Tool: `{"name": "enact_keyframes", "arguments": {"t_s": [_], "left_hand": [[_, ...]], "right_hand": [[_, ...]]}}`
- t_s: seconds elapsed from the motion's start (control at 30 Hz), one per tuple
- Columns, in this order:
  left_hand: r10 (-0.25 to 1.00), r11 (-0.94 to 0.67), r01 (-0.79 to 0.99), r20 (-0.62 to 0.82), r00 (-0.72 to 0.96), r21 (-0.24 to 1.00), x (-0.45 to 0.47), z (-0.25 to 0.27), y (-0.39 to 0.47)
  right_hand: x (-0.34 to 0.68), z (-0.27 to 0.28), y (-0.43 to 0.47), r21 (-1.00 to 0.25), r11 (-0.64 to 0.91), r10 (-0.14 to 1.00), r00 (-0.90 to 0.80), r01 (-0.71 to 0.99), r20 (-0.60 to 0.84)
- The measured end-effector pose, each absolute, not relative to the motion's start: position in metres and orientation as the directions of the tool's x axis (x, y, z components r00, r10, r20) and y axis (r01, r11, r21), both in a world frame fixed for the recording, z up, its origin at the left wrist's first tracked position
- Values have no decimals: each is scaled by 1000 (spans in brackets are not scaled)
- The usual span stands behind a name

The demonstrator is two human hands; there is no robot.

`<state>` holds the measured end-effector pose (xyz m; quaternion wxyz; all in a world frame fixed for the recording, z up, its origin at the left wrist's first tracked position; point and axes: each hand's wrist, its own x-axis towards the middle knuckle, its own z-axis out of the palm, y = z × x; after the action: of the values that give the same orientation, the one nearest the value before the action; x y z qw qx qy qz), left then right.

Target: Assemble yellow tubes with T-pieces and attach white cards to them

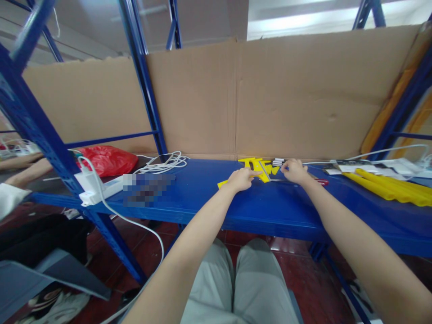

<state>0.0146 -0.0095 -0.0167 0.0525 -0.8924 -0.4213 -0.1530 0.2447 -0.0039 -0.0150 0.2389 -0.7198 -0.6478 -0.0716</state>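
the yellow pieces (250,161) lie near the back edge of the blue worktop (199,198), about midway along it, probably set there so that both forearms can reach in over the front edge. the left hand (241,179) rests at their near side, index finger stretched over them, seemingly to steady light parts that could slide; whether its grip pinches one, i cannot tell. the right hand (296,171) is just beside them, toward the right end, its grip narrow with fingertips drawn together, as suits something small; what it may hold is hidden. small white strips (277,162) lie between the hands at the back edge, within easy reach. a red handle (323,182) pokes out past the right wrist, perhaps kept close for use. white papers (388,167) and a yellow bag (393,186) sit by the right end, well apart from the pieces. the coiled cable (168,162) lies at the back left corner, likely pushed there to free elbow room.
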Motion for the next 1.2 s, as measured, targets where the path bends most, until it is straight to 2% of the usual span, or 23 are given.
{"name": "enact_keyframes", "arguments": {"t_s": [0.13,0.2,0.27,0.4,0.53,0.77,1.2], "left_hand": [[718,-656,754,339,607,38,15,-17,-9],[704,-670,742,350,618,39,14,-18,-8],[695,-677,735,360,622,38,14,-18,-8],[699,-672,739,365,614,44,14,-18,-6],[699,-673,738,360,618,41,15,-18,-6],[699,-673,739,351,623,25,14,-18,-8],[696,-673,738,371,614,41,14,-20,-5]], "right_hand": [[228,-15,-5,-482,316,882,-66,818,467],[221,-16,-6,-548,418,865,-133,724,484],[216,-18,-6,-564,469,854,-185,680,486],[214,-18,-6,-503,533,823,-278,680,496],[214,-20,-3,-370,573,768,-321,731,555],[207,-25,-7,-199,490,779,-324,849,538],[200,-21,-18,-129,440,785,-311,889,535]]}}
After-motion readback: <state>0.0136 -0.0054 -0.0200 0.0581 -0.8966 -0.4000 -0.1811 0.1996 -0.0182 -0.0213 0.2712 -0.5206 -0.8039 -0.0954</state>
